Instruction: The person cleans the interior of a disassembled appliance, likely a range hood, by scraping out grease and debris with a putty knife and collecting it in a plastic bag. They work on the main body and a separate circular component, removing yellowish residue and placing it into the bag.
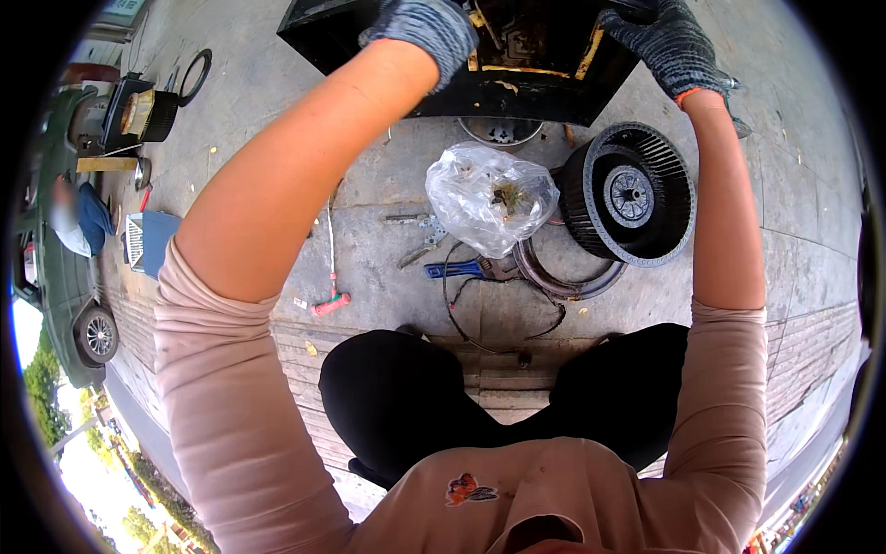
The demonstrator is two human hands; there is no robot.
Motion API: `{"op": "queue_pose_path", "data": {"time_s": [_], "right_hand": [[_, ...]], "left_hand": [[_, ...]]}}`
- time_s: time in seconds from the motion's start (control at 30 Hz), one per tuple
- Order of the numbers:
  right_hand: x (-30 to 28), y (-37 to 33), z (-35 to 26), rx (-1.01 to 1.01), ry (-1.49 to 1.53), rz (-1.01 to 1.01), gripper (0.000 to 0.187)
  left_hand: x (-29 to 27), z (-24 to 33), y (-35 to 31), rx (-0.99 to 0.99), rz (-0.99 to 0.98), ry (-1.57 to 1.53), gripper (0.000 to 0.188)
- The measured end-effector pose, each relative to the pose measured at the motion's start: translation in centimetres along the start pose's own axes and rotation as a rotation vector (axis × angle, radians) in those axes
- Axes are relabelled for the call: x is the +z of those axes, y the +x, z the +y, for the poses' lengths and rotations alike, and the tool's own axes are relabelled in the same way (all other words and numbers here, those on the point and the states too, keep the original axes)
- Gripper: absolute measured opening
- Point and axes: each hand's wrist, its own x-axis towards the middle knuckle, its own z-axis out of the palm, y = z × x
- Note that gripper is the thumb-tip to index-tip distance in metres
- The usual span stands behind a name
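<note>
Black metal housing (554, 95), top centre of view, far side out of frame. It's open toward the wearer, with yellowish-brown grime along the inner ledges. Near edge overhangs a round metal dish (501, 135); can't tell if they touch.

Left grip (423, 35): grey knit glove, on the housing's near left part. Fingers hidden, so can't tell how far closed. Right grip (666, 48): same type of glove, orange cuff edge, at the upper right corner. Fingertips against the black metal, partly hidden; can't tell how tight. Both arms stretched forward, sleeves pushed up.

On the concrete floor (378, 300), nearer the wearer: clear plastic bag (487, 198) with dark and greenish debris in it. Black fan wheel (631, 196) just right of the bag, tilted, hub showing. Dark ring (574, 290) near the wheel's lower left. Blue-handled adjustable wrench (461, 269) left of the ring, head end next to it. Pliers-like metal tool (428, 233) left of the bag. Black cable (480, 347) loops below the wrench. Red-handled tool (330, 303) with a long shaft, further left.

Far left, well apart: blue-grey box (159, 242) with white grille, a crouching person (88, 222), green vehicle (65, 277).
</note>
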Motion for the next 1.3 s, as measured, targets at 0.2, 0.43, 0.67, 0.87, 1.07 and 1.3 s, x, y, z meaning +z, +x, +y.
{"op": "queue_pose_path", "data": {"time_s": [0.2, 0.43, 0.67, 0.87, 1.07, 1.3], "right_hand": [[0.2, -0.3, 2.1, -0.039, 0.009, -0.002, 0.053], [0.2, -0.8, 2.3, 0.061, -0.177, 0.053, 0.034], [2.6, -1.1, 3.4, 0.053, -0.24, 0.218, 0.029], [2.7, -1.3, 5.0, 0.055, -0.316, 0.256, 0.026], [2.4, -1.2, 5.0, 0.04, -0.302, 0.208, 0.025], [2.1, -0.6, 3.6, 0.048, -0.185, 0.123, 0.025]], "left_hand": [[1.3, -2.5, -1.6, -0.283, -0.012, -0.208, 0.039], [0.6, -1.7, 0.7, -0.199, 0.04, -0.168, 0.033], [6.0, 4.0, 6.3, 0.017, -0.073, -0.232, 0.022], [9.5, 4.7, 1.3, -0.169, -0.074, -0.353, 0.044], [4.1, -2.2, -2.8, -0.32, 0.076, -0.186, 0.04], [3.0, -2.5, -0.1, -0.22, 0.043, -0.128, 0.037]]}}
